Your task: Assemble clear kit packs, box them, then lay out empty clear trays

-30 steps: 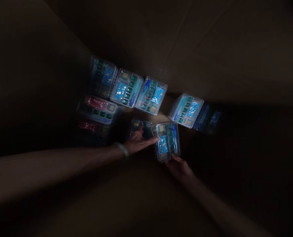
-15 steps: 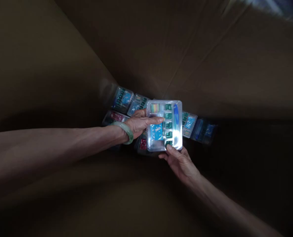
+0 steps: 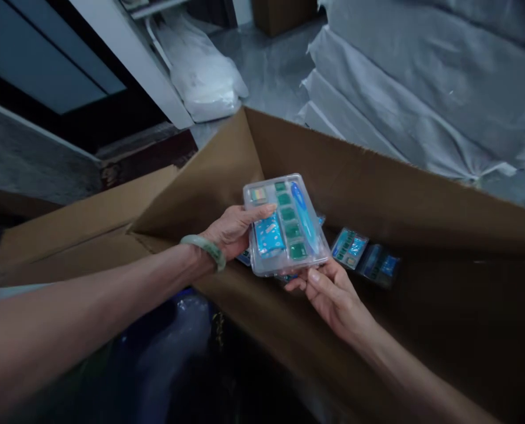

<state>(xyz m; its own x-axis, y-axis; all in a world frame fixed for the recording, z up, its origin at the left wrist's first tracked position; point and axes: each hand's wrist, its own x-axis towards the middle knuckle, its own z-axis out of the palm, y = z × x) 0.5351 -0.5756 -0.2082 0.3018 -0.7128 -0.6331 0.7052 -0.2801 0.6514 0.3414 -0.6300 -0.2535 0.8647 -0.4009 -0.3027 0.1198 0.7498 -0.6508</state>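
Note:
A clear plastic blister pack (image 3: 273, 262) is held up above the open cardboard box, slightly tilted. Inside it sit a blue pen-like tool (image 3: 304, 212), a column of several green pieces (image 3: 287, 214), a blue patterned packet (image 3: 269, 234) and a small striped block (image 3: 258, 195). My left hand (image 3: 233, 228), below a green bangle (image 3: 205, 248), grips the pack's left side with the thumb across its front. My right hand (image 3: 333, 288) pinches the lower right corner; some of its fingers are behind the pack.
The cardboard box (image 3: 315, 144) surrounds the work, its flap (image 3: 85, 206) folded out at left. Similar packs (image 3: 350, 247) lie in its bottom. Beyond stand a wrapped white stack (image 3: 430, 76) and a white plastic bag (image 3: 211, 76) on the floor.
The view has drawn back from deep inside the box to above its rim. Both hands have come up with the pack, which is now tilted and shows less glare.

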